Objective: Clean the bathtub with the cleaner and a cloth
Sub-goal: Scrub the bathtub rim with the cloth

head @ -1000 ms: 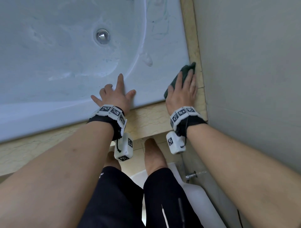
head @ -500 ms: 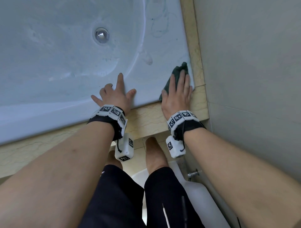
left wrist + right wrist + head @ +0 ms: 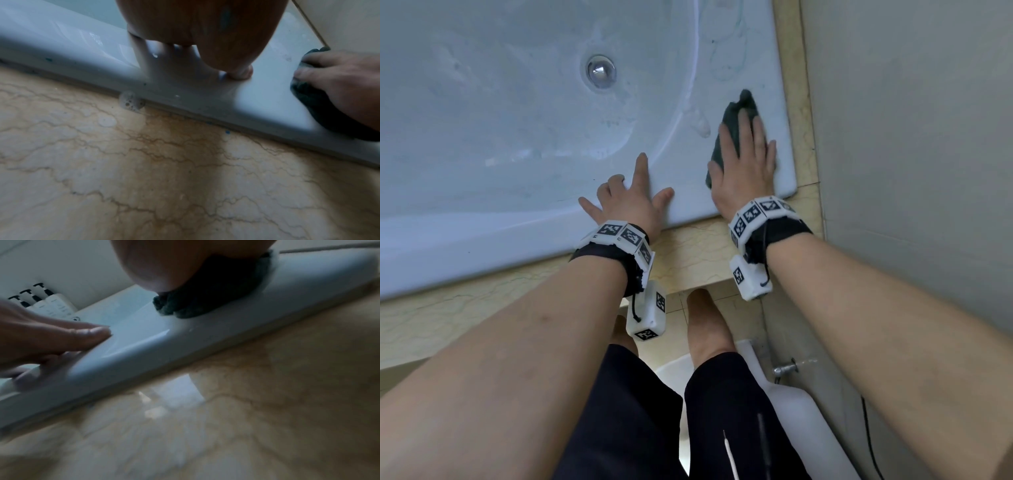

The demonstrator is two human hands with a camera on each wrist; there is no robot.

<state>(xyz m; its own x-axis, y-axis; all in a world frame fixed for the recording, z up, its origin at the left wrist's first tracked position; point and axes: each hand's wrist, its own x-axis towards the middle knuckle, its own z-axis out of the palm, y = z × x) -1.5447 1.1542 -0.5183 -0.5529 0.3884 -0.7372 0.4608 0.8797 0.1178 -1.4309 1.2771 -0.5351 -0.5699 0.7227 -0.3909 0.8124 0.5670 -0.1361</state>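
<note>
so the cloth (image 3: 732,123) is dark green and bunched up, pressed flat under the right grip (image 3: 744,164) on the bathtub's (image 3: 524,113) white rim, poking out past the fingertips. tub is glossy pale blue-white, streaky with cleaner residue, with a foam blob just left of that grip

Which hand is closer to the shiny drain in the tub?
Left. The left hand rests on the bathtub rim just below the drain; the right hand presses the cloth at the rim's far right corner.
</note>
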